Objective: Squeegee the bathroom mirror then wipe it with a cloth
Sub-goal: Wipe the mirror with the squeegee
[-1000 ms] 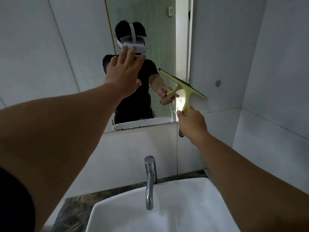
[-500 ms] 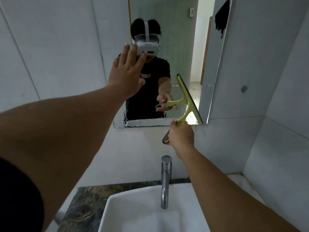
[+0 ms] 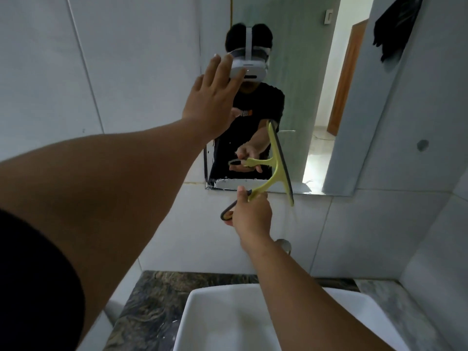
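Now tilted steeper than a second ago, squeegee [image 3: 277, 171] gripped in right hand [image 3: 249, 215], blade above the fingers on mirror [image 3: 298, 102]. Left hand [image 3: 211, 102] flat, holding nothing. Probably mid-stroke; cloth unseen.

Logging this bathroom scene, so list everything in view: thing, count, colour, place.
mirror: one, on the wall, droplets along its bottom edge
squeegee: one, yellow-green with dark blade, at the mirror's lower edge, blade near upright
basin: one, white, bottom centre
tap: one, metal, mostly hidden behind the right arm
counter: one, dark marble, under the basin
tiles: many, white, around the mirror
left hand: open, fingers straight, raised at the mirror
right hand: grips the squeegee handle
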